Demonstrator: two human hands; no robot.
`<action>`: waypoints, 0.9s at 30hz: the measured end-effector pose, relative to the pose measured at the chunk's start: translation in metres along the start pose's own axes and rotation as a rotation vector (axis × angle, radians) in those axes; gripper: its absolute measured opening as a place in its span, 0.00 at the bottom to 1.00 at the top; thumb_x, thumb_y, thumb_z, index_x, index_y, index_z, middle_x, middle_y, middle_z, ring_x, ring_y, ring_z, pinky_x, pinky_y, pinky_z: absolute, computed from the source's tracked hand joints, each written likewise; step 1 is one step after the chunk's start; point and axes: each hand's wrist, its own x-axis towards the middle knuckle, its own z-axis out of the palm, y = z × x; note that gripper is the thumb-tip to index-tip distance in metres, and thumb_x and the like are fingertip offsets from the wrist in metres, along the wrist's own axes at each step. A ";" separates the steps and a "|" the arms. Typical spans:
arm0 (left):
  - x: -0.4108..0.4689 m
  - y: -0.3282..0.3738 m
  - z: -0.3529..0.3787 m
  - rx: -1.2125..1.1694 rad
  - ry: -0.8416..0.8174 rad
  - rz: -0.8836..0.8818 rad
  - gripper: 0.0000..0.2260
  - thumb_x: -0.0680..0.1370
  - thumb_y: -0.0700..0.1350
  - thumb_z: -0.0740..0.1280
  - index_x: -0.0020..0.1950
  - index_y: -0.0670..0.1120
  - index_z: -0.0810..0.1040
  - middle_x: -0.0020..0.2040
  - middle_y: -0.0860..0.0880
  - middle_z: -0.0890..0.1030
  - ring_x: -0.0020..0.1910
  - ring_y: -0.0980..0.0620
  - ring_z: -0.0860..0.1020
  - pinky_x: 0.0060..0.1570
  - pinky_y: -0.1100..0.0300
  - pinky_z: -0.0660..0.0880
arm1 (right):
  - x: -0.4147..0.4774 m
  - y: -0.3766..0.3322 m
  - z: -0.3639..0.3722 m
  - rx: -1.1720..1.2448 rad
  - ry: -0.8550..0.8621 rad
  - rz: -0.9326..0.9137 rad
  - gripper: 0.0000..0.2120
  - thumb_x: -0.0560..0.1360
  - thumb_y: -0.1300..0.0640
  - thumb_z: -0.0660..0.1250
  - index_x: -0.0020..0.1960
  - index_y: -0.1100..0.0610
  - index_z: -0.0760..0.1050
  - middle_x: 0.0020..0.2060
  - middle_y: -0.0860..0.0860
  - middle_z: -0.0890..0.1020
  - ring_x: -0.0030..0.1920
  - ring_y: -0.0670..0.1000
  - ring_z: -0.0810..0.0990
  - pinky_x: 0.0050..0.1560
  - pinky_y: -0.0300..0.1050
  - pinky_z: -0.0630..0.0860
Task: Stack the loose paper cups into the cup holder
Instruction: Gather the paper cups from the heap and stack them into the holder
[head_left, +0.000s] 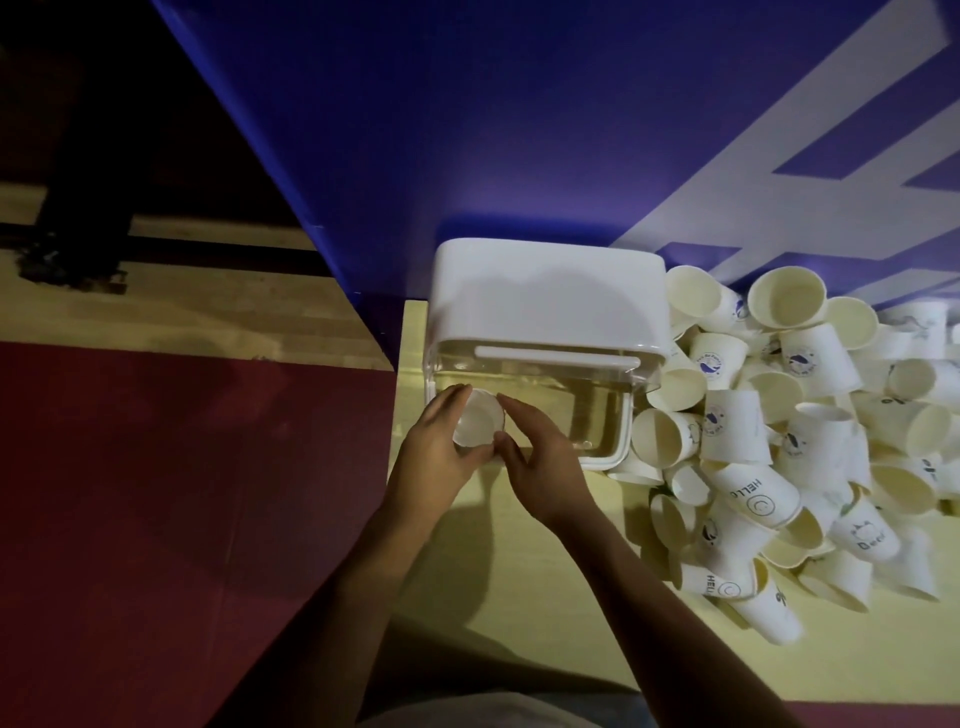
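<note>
Left hand (436, 449) and right hand (543, 460) grip one paper cup (478, 421) at the clear cup holder (545, 291), loose cups (810, 447) heaped beside.

A cup (753, 491), right of the fingers (519, 415) and a bit nearer, says "HELLO" in dark letters. A lower cup (719, 582) shows "HEL". A far cup (865, 535), further right, says "Bee". Words on other cups are too small to read.

The cup (478, 423) I held was matt white paper, same as the loose cups (810, 431). The cup holder (545, 291) had a smooth matt white plastic top and a clear glossy plastic front (597, 410). The worktop (519, 597) looked smooth and matt. The floor strip (208, 322) looked wooden.
</note>
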 end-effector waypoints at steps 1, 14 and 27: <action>0.001 -0.002 0.001 -0.006 -0.004 -0.017 0.30 0.72 0.49 0.78 0.73 0.47 0.75 0.68 0.51 0.78 0.66 0.51 0.77 0.61 0.57 0.77 | 0.002 0.004 0.002 -0.024 -0.009 0.010 0.21 0.83 0.55 0.65 0.75 0.51 0.71 0.68 0.43 0.77 0.68 0.44 0.74 0.69 0.47 0.74; -0.023 0.023 -0.002 -0.006 0.052 -0.016 0.38 0.69 0.52 0.82 0.75 0.49 0.71 0.74 0.50 0.75 0.69 0.49 0.76 0.61 0.57 0.78 | -0.022 0.003 -0.032 -0.055 0.013 0.077 0.21 0.83 0.49 0.64 0.76 0.50 0.71 0.71 0.48 0.78 0.70 0.46 0.74 0.70 0.39 0.71; -0.025 0.197 0.113 0.011 -0.184 0.265 0.24 0.75 0.51 0.76 0.69 0.50 0.76 0.65 0.52 0.79 0.61 0.51 0.78 0.53 0.59 0.76 | -0.126 0.042 -0.169 0.111 0.393 0.149 0.12 0.81 0.61 0.65 0.58 0.49 0.83 0.47 0.41 0.86 0.49 0.43 0.84 0.50 0.44 0.81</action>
